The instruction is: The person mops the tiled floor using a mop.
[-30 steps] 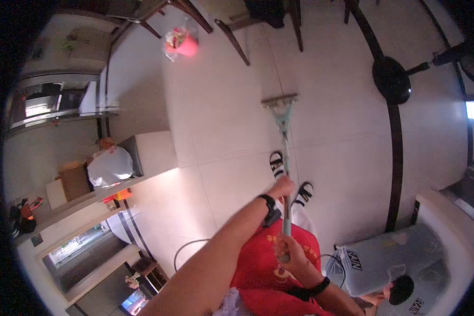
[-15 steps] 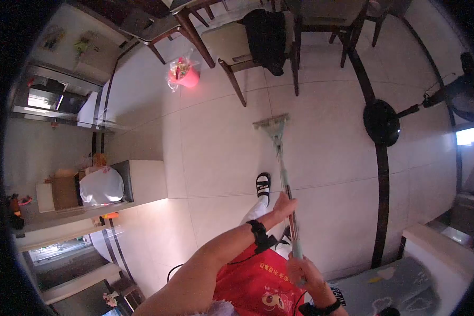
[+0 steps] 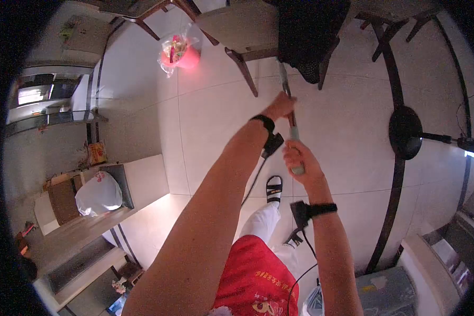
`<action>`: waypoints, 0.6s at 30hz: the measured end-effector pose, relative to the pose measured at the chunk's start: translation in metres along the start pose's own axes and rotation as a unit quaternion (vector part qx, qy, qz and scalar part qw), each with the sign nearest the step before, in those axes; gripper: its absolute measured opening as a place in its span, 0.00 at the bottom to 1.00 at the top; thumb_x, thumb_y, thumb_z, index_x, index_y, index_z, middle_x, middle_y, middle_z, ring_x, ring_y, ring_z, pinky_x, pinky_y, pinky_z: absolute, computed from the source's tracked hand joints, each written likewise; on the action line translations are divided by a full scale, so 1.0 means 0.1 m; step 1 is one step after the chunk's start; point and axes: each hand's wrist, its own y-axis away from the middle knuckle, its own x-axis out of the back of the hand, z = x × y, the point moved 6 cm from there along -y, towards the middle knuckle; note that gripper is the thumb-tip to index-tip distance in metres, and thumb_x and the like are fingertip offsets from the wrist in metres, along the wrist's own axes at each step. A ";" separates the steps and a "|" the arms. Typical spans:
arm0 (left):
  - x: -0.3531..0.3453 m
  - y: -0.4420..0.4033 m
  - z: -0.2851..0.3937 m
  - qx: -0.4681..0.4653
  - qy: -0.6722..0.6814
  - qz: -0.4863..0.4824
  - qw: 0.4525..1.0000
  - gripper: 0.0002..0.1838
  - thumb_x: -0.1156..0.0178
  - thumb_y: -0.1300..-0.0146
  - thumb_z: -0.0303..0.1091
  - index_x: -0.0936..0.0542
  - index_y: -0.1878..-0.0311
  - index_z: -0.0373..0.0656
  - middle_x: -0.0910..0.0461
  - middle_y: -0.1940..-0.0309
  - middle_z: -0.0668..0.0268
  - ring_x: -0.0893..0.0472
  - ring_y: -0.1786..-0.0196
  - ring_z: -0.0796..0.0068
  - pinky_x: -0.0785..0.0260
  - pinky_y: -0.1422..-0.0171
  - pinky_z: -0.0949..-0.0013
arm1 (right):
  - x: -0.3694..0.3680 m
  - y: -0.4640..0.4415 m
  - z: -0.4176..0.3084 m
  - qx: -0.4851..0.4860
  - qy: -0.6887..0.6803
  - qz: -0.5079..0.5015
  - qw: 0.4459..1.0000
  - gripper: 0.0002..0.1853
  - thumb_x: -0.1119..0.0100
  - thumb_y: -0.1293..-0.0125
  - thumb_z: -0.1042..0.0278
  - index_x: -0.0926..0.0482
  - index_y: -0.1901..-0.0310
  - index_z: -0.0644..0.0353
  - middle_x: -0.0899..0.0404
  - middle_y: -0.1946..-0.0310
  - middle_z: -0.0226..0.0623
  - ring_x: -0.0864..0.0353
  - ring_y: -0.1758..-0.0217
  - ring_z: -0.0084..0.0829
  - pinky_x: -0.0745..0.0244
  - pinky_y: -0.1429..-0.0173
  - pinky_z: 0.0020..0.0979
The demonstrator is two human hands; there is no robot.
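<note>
A mop with a pale green and metal handle reaches forward from my hands, its far end passing under a chair. The mop head is hidden beneath the seat. My left hand wraps around the shaft higher up. Closer to my body, my right hand is closed on the grip near the handle's end. Dark cloth hangs over the chair, just right of the shaft.
A pink bin with a plastic liner stands left of the chair legs. On the right is the round black base of a stand. A white plastic bag sits on a low ledge at left. My sandalled foot is on the tiles.
Both hands have pushed forward with the mop, and its head has gone from open floor to under the chair. My view has moved closer to the chairs.
</note>
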 end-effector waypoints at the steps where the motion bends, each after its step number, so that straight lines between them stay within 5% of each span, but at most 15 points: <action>1: -0.03 -0.24 -0.13 -0.055 -0.140 -0.026 0.988 0.12 0.40 0.57 0.32 0.22 0.68 0.34 0.21 0.66 0.53 0.21 0.62 0.58 0.30 0.62 0.48 | -0.09 -0.16 0.01 -0.020 -0.031 -0.003 0.999 0.09 0.52 0.37 0.63 0.31 0.68 0.61 0.40 0.83 0.23 0.41 0.86 0.14 0.42 0.85 0.16; 3: -0.20 -0.61 -0.44 -0.165 -0.406 -0.077 0.896 0.10 0.39 0.57 0.31 0.21 0.70 0.36 0.21 0.69 0.54 0.21 0.64 0.59 0.30 0.60 0.49 | -0.11 -0.32 0.08 -0.031 -0.063 -0.002 0.998 0.12 0.51 0.37 0.59 0.30 0.69 0.60 0.40 0.84 0.24 0.42 0.86 0.14 0.42 0.85 0.16; 5: -0.30 -0.80 -0.60 -0.265 -0.637 -0.113 0.715 0.08 0.39 0.58 0.31 0.20 0.72 0.37 0.20 0.71 0.54 0.20 0.65 0.60 0.30 0.58 0.49 | -0.10 -0.35 0.13 -0.012 -0.059 -0.002 0.998 0.15 0.49 0.38 0.55 0.30 0.70 0.60 0.40 0.85 0.24 0.42 0.87 0.14 0.42 0.85 0.16; 7: -0.06 -0.41 -0.36 -0.101 -0.413 -0.099 0.900 0.14 0.48 0.49 0.34 0.30 0.63 0.34 0.25 0.76 0.54 0.23 0.75 0.62 0.30 0.70 0.49 | -0.08 -0.27 0.20 0.004 -0.048 0.026 0.999 0.16 0.49 0.38 0.53 0.30 0.70 0.60 0.39 0.85 0.25 0.42 0.87 0.14 0.42 0.85 0.15; 9: -0.02 0.16 -0.25 0.019 -0.220 -0.097 0.970 0.18 0.56 0.44 0.36 0.40 0.56 0.32 0.30 0.81 0.55 0.26 0.82 0.64 0.29 0.78 0.49 | -0.02 -0.07 0.32 0.016 -0.031 0.081 0.996 0.16 0.49 0.38 0.53 0.30 0.71 0.59 0.39 0.85 0.25 0.42 0.88 0.14 0.42 0.86 0.15; 12: -0.30 0.55 -0.36 -0.003 -0.229 -0.126 0.965 0.17 0.56 0.48 0.33 0.44 0.58 0.35 0.32 0.84 0.56 0.27 0.83 0.64 0.30 0.78 0.50 | 0.17 0.29 0.63 0.006 -0.045 0.088 0.995 0.16 0.48 0.39 0.52 0.31 0.71 0.57 0.37 0.85 0.25 0.42 0.88 0.14 0.43 0.86 0.14; 15: -0.65 0.90 -0.33 -0.104 -0.384 -0.111 0.911 0.07 0.43 0.62 0.27 0.27 0.76 0.37 0.25 0.82 0.57 0.24 0.78 0.60 0.36 0.69 0.55 | 0.30 0.73 0.85 0.015 -0.021 0.114 0.993 0.16 0.47 0.40 0.51 0.31 0.72 0.57 0.36 0.86 0.25 0.42 0.88 0.14 0.44 0.86 0.15; 18: -1.19 1.42 -0.28 -0.125 -0.444 -0.104 0.881 0.04 0.38 0.66 0.26 0.21 0.82 0.37 0.22 0.81 0.56 0.22 0.75 0.58 0.37 0.65 0.54 | 0.51 1.28 1.02 0.017 0.002 0.134 0.991 0.17 0.46 0.40 0.50 0.32 0.73 0.56 0.38 0.86 0.24 0.42 0.88 0.14 0.44 0.86 0.15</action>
